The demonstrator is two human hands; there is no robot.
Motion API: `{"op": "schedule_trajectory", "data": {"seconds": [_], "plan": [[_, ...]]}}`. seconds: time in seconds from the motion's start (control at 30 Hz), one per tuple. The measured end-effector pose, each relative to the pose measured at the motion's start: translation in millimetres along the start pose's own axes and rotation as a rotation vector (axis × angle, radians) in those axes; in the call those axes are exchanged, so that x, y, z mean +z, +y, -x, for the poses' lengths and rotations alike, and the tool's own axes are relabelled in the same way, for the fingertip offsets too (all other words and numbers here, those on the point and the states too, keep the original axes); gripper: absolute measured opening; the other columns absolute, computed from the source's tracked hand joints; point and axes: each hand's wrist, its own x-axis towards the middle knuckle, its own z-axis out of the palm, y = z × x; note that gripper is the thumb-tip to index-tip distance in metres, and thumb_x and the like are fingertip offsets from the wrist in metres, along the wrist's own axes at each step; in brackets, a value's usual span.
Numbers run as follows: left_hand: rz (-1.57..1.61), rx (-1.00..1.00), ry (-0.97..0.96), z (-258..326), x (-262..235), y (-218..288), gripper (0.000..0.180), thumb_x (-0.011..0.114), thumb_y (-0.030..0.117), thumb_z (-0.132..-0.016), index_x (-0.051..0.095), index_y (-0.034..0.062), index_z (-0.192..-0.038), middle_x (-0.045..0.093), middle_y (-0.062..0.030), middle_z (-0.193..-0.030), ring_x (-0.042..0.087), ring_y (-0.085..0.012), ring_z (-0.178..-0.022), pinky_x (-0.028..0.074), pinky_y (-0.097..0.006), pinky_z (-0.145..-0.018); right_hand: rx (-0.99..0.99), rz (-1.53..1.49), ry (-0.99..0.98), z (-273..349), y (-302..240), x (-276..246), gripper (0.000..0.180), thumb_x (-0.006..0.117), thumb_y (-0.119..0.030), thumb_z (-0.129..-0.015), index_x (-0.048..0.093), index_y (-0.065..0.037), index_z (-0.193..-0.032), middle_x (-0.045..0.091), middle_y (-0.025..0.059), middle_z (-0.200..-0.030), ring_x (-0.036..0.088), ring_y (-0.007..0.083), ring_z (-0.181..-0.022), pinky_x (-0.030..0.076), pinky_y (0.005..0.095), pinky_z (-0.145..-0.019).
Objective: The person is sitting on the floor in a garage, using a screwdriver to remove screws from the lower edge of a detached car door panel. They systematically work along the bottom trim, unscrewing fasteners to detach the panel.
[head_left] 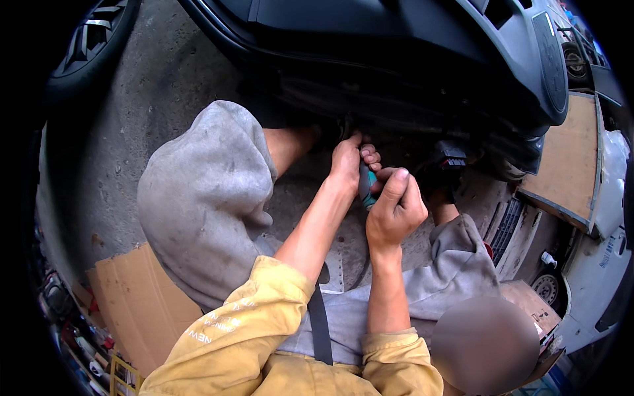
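Low under the edge of a dark car bumper (370,39), my left hand (350,157) is closed around the front part of a slim teal-and-black tool (367,189). The tool's far end is lost in shadow beneath the bumper, so its exact kind is unclear. My right hand (395,210) is closed at the tool's near end, fingers curled and thumb on top. Below the tool, a dark cord (364,261) runs down toward my lap. My knees are bent on either side, in grey trousers (205,191).
A wheel (89,46) stands at the upper left on the concrete floor (152,79). Flattened cardboard (142,303) lies at lower left. To the right are a dark boxy object (452,156), a brown board (561,158) and a white vehicle (598,284). A blurred round patch covers the lower right.
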Motion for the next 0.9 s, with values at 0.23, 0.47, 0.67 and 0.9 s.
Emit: {"op": "schedule_trajectory", "data": {"seconds": [0.23,0.47,0.67,0.9], "plan": [[0.002,-0.031,0.0,-6,1,-6,0.026,0.043,0.029,-0.106,0.046,0.0101,-0.088,0.034,0.0026,-0.056,0.036,-0.01,-0.05,0.033,-0.026,-0.047,0.019,-0.032,0.061,-16,-24,-19,0.036,0.047,-0.016,-0.103,0.066,0.003,-0.078,0.062,0.0077,-0.065,0.058,0.0138,-0.056,0.044,0.0274,-0.052],[0.071,-0.02,0.069,0,12,-5,0.027,0.042,0.024,-0.105,0.046,0.01,-0.082,0.034,0.0035,-0.055,0.036,-0.0094,-0.049,0.033,-0.024,-0.046,-0.274,-0.036,0.314,-31,-76,-101,0.061,0.021,-0.047,-0.103,0.055,0.002,-0.09,0.057,0.0126,-0.068,0.053,0.02,-0.058,0.048,0.0279,-0.056],[-0.153,0.066,0.08,-16,6,-3,0.042,0.038,0.028,-0.102,0.037,0.0157,-0.062,0.037,0.0007,-0.055,0.037,-0.0128,-0.05,0.033,-0.029,-0.047,-0.238,0.229,0.125,-25,7,24,0.039,0.039,-0.022,-0.097,0.063,0.001,-0.076,0.065,0.0108,-0.067,0.06,0.0243,-0.058,0.049,0.0343,-0.055],[0.009,0.013,0.055,-11,13,-12,0.037,0.039,0.033,-0.107,0.042,0.0111,-0.077,0.037,0.0003,-0.056,0.039,-0.0132,-0.051,0.035,-0.029,-0.047,-0.133,0.007,0.13,-21,13,10,0.029,0.054,-0.007,-0.098,0.063,0.002,-0.072,0.064,0.0116,-0.065,0.059,0.0251,-0.056,0.045,0.0353,-0.052]]}}
